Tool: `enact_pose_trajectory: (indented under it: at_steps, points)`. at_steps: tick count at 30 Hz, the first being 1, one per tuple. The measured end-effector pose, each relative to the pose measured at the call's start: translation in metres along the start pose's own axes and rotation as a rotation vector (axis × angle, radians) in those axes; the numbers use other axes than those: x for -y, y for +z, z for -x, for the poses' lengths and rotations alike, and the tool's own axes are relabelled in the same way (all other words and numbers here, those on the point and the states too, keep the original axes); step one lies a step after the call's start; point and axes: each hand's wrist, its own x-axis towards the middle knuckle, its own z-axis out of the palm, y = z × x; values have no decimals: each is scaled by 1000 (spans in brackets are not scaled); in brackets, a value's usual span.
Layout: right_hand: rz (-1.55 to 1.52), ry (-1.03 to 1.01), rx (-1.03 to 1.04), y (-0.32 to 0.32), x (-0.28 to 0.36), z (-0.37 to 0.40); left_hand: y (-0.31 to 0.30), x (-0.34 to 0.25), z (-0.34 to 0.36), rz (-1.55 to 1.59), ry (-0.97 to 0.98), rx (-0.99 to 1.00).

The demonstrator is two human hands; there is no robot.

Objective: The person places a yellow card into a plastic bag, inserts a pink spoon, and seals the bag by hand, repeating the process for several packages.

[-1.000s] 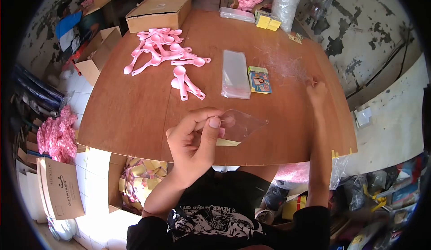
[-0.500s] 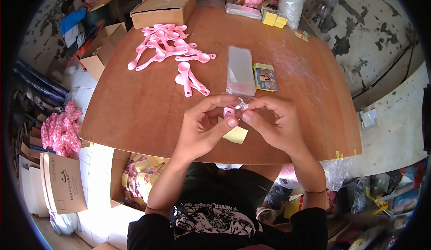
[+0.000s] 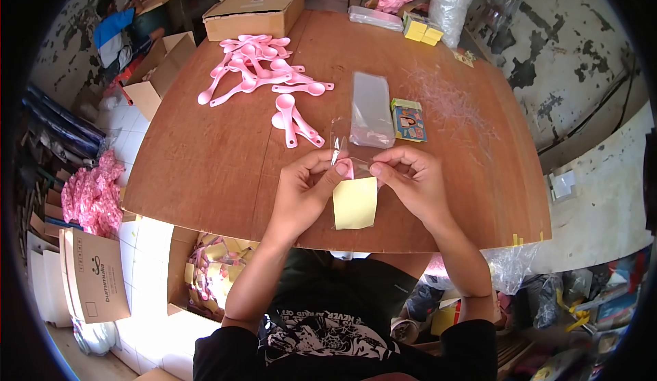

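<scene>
My left hand pinches the top of a clear plastic bag between thumb and fingers. A pink spoon's handle end shows beside that thumb. Below it hangs a pale yellow card, close over the table's near edge. My right hand is closed in a pinch on a thin strip of clear plastic that stretches between both hands. Just beyond the hands lie two pink spoons, a stack of clear bags and a small stack of printed cards.
A pile of pink spoons lies on the brown table near a cardboard box. Clear strips are scattered at right. Filled packs sit in a box below the table. Another person is at far left.
My hands have parted slightly. The yellow card, tilted and partly hidden before, now hangs upright in full view, and the clear plastic is drawn out between the hands.
</scene>
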Motion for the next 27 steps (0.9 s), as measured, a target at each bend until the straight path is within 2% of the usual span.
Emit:
enact_pose_trajectory:
  at_steps: [5, 7, 13, 17, 19, 27]
  points:
    - [-97, 12, -11, 2, -4, -3, -4, 4, -1, -30, -5, 0]
    - [-128, -7, 6, 1, -7, -4, -7, 4, -1, 43, -81, 16]
    - [-203, -23, 28, -3, -12, -1, -10, 2, 2, 163, -67, 57]
    - [-215, -22, 97, -9, -13, -1, -15, 7, 2, 149, -36, 71]
    - [-156, -94, 86, -8, -12, -1, -17, 8, 3, 185, -8, 110]
    - [-119, -165, 140, -14, -12, -2, -18, 6, 4, 207, -46, 112]
